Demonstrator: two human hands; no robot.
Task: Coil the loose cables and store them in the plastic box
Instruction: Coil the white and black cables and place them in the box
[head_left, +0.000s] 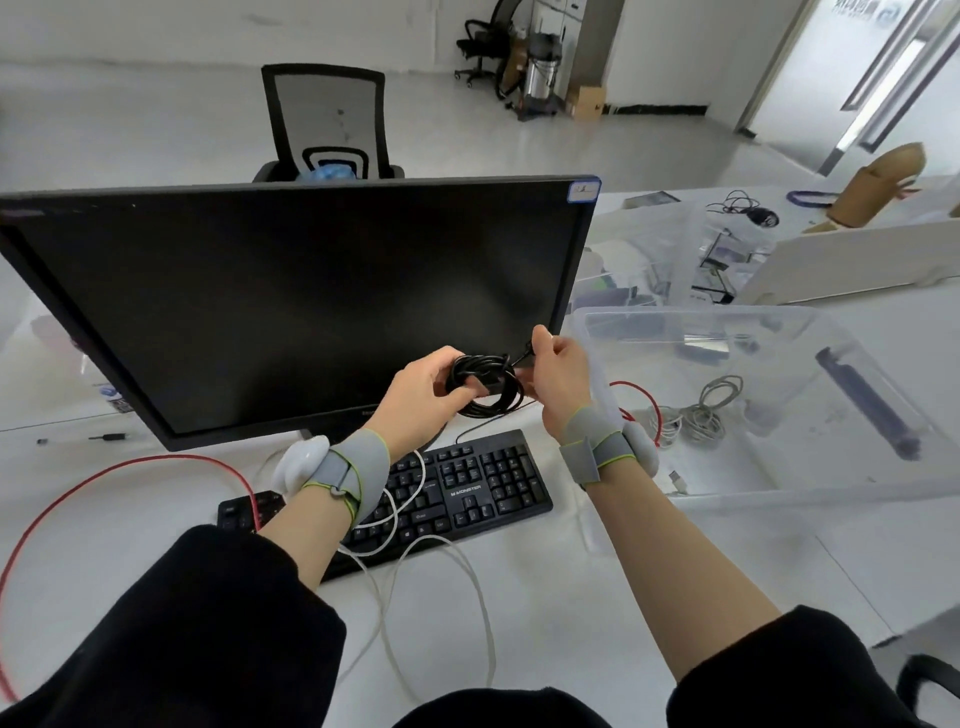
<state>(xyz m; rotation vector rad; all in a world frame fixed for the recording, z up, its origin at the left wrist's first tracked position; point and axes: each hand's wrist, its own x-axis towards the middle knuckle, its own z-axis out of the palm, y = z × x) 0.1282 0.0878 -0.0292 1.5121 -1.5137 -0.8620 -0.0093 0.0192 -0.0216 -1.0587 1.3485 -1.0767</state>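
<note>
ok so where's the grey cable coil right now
In the head view the grey cable coil lies inside the clear plastic box on the right, near its left wall, just right of the right hand.

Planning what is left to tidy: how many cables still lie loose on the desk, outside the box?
2, perhaps more hidden: a red cable looping over the desk at left, and a white cable trailing off the keyboard toward the near edge. The hands hold a black coil.
</note>
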